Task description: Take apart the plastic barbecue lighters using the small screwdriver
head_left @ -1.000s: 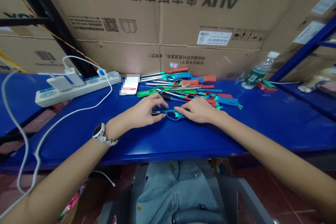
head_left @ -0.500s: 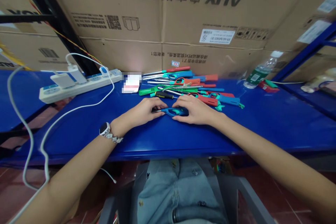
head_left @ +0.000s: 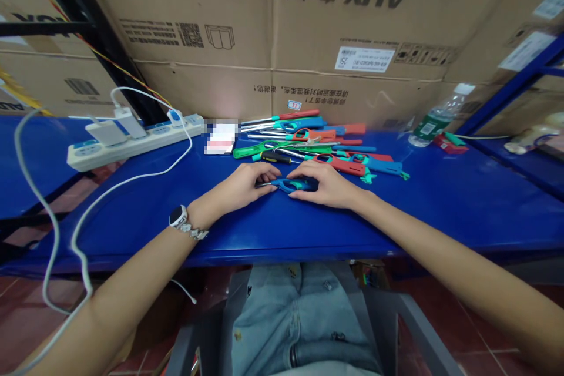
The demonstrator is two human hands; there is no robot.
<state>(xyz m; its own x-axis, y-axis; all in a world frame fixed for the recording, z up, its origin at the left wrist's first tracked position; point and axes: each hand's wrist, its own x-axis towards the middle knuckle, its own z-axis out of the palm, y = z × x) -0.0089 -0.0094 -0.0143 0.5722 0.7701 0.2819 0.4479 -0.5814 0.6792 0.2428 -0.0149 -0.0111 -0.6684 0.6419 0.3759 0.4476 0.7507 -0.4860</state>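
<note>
A blue long-necked lighter [head_left: 288, 185] lies level between my hands, just over the blue table. My left hand [head_left: 249, 187] pinches its metal neck, the tip partly hidden by the fingers. Around the handle end, my right hand [head_left: 326, 185] is closed with thumb and fingers on either side. Beyond my hands lies a loose pile of similar lighters, among them a red one [head_left: 341, 164], a blue one [head_left: 379, 166] and a green one [head_left: 258, 150]. A black and yellow screwdriver [head_left: 275, 157] rests at the front of the pile.
On the left stands a white power strip [head_left: 145, 142] with plugs and a trailing white cable [head_left: 132, 179]. A pixelated flat item [head_left: 221, 138] lies beside the pile. At the right are a plastic bottle [head_left: 434, 120] and a small red item [head_left: 449, 145]. Cardboard boxes [head_left: 273, 23] form the back wall.
Both hands keep their hold on the blue lighter and have hardly moved. The lighter's handle has shifted very slightly; the pile looks the same.
</note>
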